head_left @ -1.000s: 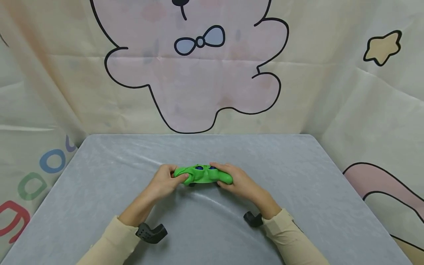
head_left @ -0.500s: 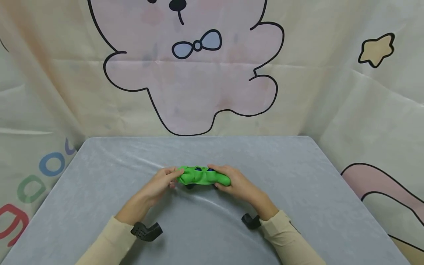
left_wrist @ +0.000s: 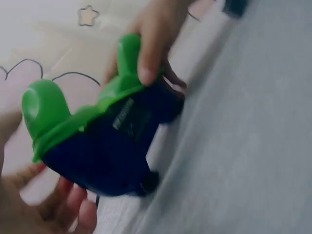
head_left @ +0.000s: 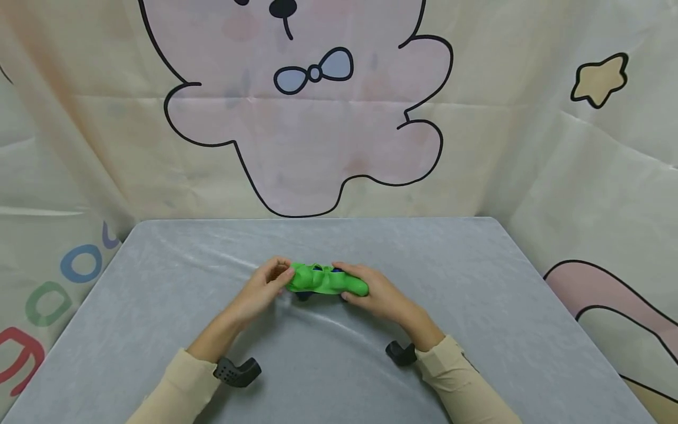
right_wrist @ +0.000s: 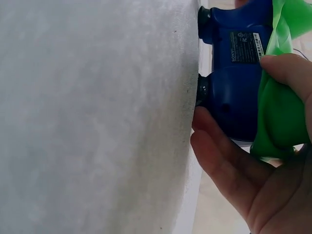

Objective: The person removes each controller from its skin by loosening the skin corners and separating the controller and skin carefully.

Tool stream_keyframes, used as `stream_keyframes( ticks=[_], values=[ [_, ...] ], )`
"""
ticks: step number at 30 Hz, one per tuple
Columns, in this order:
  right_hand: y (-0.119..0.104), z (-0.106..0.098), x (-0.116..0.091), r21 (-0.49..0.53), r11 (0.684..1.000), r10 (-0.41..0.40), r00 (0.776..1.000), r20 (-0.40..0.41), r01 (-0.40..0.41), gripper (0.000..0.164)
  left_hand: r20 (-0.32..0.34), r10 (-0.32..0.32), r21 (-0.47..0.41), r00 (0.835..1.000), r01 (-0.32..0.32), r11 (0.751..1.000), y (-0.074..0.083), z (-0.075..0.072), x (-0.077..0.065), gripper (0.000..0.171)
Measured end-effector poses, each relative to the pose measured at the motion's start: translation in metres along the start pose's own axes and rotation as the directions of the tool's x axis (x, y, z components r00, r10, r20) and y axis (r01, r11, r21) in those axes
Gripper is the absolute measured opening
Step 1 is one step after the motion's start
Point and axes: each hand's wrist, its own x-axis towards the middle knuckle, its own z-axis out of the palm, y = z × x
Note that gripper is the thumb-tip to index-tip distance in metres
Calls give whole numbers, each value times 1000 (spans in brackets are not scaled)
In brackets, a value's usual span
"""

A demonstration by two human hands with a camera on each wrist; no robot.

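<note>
A blue game controller (right_wrist: pixel 236 100) with a label on its underside is partly covered by a soft green sleeve (head_left: pixel 325 282). The sleeve lies over its face and grips; dark triggers (left_wrist: pixel 150 183) stick out of the bare back side. My right hand (head_left: pixel 384 294) grips the right end, its thumb pressing near the sleeve's edge in the right wrist view. My left hand (head_left: pixel 262 288) is at the left end, fingers loosely bent around it. A small gap shows between the left thumb and the green grip in the left wrist view; finger contact there is blurred.
A grey cloth covers the table (head_left: pixel 328 365) under the hands. Behind it hangs a printed curtain (head_left: pixel 503 70) with cartoon shapes. Black wrist cameras (head_left: pixel 238 372) sit at both cuffs.
My left hand let go of its earlier pinch on the green sleeve, straightened its fingers, then bent them around the left end. The sleeve's left end looks smoother. The right hand keeps its grip.
</note>
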Motion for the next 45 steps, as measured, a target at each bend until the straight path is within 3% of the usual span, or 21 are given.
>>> stream_keyframes(
  ticks=[3, 7, 10, 13, 21, 27, 32, 39, 45],
  values=[
    [-1, 0, 1, 34, 998, 44, 999, 1, -44, 68, 16, 121, 117, 992, -122, 986, -2, 1, -1, 50],
    [-3, -3, 2, 107, 990, 92, 996, 13, -92, 74, 0, 192, 248, 981, -186, 951, -6, 4, 0, 76],
    [-4, -6, 3, 156, 984, 85, 996, 32, -89, 76, -40, 233, 349, 972, -205, 914, -6, 7, 0, 76],
    [-5, -8, 2, 139, 989, 55, 998, 27, -59, 73, -71, 263, 417, 962, -211, 884, -5, 8, -1, 68],
    [-8, -8, 3, -27, 998, -54, 995, -80, 52, 55, -134, 264, 471, 955, -173, 865, -4, 10, -2, 65],
    [-7, -6, 3, 54, 998, -8, 999, -52, 11, 48, -177, 317, 546, 932, -175, 819, -8, 14, -1, 65],
    [-6, -9, 0, 148, 989, -15, 1000, -5, 16, 43, -183, 342, 566, 922, -186, 803, -7, 15, -2, 64],
    [-1, -18, -4, 209, 969, 111, 988, 107, -131, 68, -160, 363, 600, 918, -201, 774, -6, 17, -2, 63],
    [3, -18, 0, 334, 915, 179, 970, 164, -226, 60, -163, 376, 605, 912, -208, 769, -6, 18, -3, 63]
  ],
)
